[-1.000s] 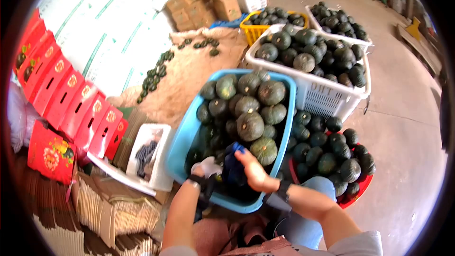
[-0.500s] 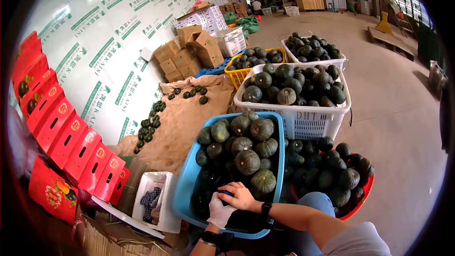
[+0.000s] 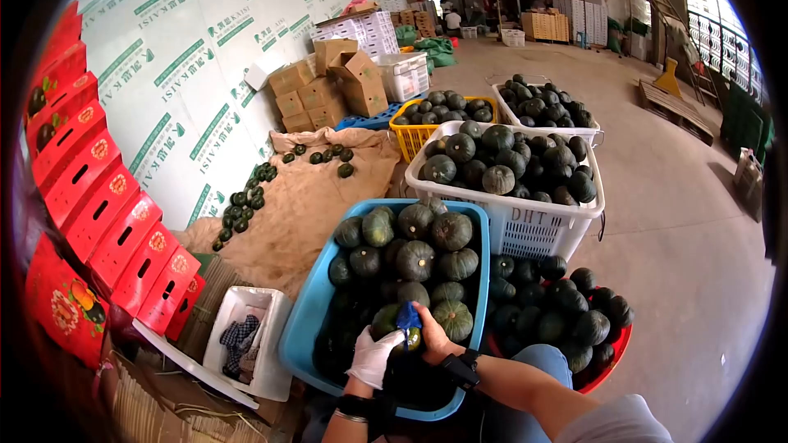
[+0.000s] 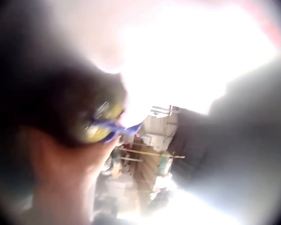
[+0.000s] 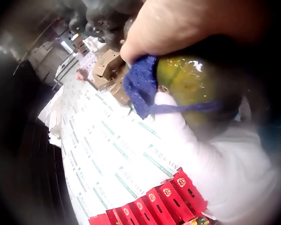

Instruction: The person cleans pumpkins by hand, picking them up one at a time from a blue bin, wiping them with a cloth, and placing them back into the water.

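My left hand (image 3: 373, 358), in a white glove, grips a green-yellow pumpkin (image 5: 189, 82) low over the front of the blue tub (image 3: 301, 332). The bare right hand (image 3: 435, 338) pinches a dark blue cloth (image 3: 408, 317) against that pumpkin's top, by the stem. In the right wrist view a strip of the cloth runs across the skin, and the gloved thumb presses next to the stem. Dark green pumpkins (image 3: 415, 260) fill the tub's back and right side. Glare and blur hide most of the gloved hand in the left wrist view.
Right of the tub stands a red basin (image 3: 621, 343) heaped with pumpkins, with a white crate (image 3: 538, 230) behind it. A white foam box (image 3: 279, 312) holding cloths is on the left, beside red cartons (image 3: 123, 230). Small pumpkins lie on a brown sheet (image 3: 287, 197).
A second ago the hands were apart, with the blue cloth between them. They came together over the tub, and the pumpkin now shows between them. The head view has tilted up.
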`<state>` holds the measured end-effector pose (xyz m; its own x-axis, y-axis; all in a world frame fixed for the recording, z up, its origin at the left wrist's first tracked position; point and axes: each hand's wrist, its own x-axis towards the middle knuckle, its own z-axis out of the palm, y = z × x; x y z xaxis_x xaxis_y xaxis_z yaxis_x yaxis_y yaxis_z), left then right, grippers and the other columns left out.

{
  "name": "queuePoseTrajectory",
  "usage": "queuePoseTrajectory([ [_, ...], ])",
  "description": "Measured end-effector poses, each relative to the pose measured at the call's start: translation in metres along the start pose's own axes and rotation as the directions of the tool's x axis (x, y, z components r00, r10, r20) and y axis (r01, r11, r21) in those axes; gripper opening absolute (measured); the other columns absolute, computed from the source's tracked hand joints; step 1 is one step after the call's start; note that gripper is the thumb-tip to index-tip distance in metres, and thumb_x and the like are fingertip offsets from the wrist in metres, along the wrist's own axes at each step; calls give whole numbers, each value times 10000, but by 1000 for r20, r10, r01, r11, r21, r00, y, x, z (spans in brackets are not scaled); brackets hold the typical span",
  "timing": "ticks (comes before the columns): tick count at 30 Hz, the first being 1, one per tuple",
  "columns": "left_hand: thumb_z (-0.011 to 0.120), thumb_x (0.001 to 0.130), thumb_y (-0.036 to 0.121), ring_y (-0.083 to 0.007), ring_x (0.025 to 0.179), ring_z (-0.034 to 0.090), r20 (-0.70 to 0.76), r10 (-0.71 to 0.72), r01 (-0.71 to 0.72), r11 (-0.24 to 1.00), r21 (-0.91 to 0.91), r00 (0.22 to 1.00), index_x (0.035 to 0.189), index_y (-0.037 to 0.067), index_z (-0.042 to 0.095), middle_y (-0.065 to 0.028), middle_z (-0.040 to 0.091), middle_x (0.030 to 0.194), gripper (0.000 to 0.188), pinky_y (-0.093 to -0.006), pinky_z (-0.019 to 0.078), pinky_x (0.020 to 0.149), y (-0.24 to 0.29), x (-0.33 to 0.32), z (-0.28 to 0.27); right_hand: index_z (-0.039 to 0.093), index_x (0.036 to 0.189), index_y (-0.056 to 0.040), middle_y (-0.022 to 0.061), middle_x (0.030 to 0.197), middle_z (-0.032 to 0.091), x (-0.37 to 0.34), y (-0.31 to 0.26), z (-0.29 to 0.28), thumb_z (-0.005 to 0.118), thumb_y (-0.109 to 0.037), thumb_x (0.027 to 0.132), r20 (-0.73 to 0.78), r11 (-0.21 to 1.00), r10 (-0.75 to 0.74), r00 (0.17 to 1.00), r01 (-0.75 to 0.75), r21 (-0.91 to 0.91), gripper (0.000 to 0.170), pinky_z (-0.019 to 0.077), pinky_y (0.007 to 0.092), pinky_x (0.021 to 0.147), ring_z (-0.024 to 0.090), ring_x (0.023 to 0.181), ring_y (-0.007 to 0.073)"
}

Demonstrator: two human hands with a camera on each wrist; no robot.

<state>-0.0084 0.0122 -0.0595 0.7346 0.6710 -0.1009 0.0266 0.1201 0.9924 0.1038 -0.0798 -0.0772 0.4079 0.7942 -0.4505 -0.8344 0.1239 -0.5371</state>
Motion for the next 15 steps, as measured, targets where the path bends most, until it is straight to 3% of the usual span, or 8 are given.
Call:
queuePoseTrajectory([
  [2,761,765,117,-116,867,609,204,-224,213,974,77,953,1087,-35,631,-57,668,1004,379,-264,492,782,38,-11,-12,651,1063,-83,56,971,686,-1,-5,4,584,-580,844,-22,995,-2,1000,0,-96,548,510,370,823,643,859,214],
  [5,733,767,116,-121,876,610,120,-277,286,955,-71,953,1082,-36,636,-56,668,1005,362,-263,486,798,58,-28,0,663,996,-76,52,883,683,-10,-13,19,598,-492,870,-41,977,-8,999,-1,-212,439,519,331,761,642,773,200],
  [6,722,757,122,-127,869,607,29,-50,55,976,-212,998,1061,-31,632,-51,662,984,351,-263,480,805,38,-26,7,663,990,-77,51,877,684,-6,-9,19,601,-467,877,-2,995,-30,1000,30,-92,411,521,323,750,642,764,199],
  [7,706,761,101,-133,880,597,-137,93,-114,981,-155,986,1040,-19,611,-45,643,975,319,-266,481,800,10,-17,9,664,984,-78,51,872,686,-3,-5,20,603,-442,883,34,998,-60,998,59,31,383,522,316,739,642,755,199],
  [9,702,763,72,-145,892,590,-350,224,-333,897,-291,909,1055,-13,575,-46,619,1002,330,-279,484,803,0,-23,29,651,1050,-98,51,986,687,-5,13,25,609,-472,877,58,967,-128,990,112,229,415,499,356,860,638,894,213],
  [11,697,818,75,-164,962,584,-516,181,-376,876,-303,837,1194,-16,511,-57,597,1089,429,-309,483,874,-13,-24,49,643,1082,-106,58,1062,677,-29,15,45,613,-495,869,93,925,-29,995,-8,381,444,448,387,957,610,986,232],
  [13,660,849,154,-173,1079,561,-583,98,-283,930,-235,806,1272,0,518,-68,550,1258,471,-316,450,949,-13,-28,56,643,1092,-107,64,1090,674,-12,23,32,616,-505,864,90,932,-12,996,-21,362,459,413,400,1001,593,1015,247],
  [15,644,868,186,-163,1084,559,-482,116,-278,919,-280,869,1256,9,536,-62,558,1251,440,-319,450,950,-14,-28,48,644,1091,-105,53,1078,676,13,32,8,617,-503,865,18,975,-141,990,135,178,458,416,393,997,596,1007,235],
])
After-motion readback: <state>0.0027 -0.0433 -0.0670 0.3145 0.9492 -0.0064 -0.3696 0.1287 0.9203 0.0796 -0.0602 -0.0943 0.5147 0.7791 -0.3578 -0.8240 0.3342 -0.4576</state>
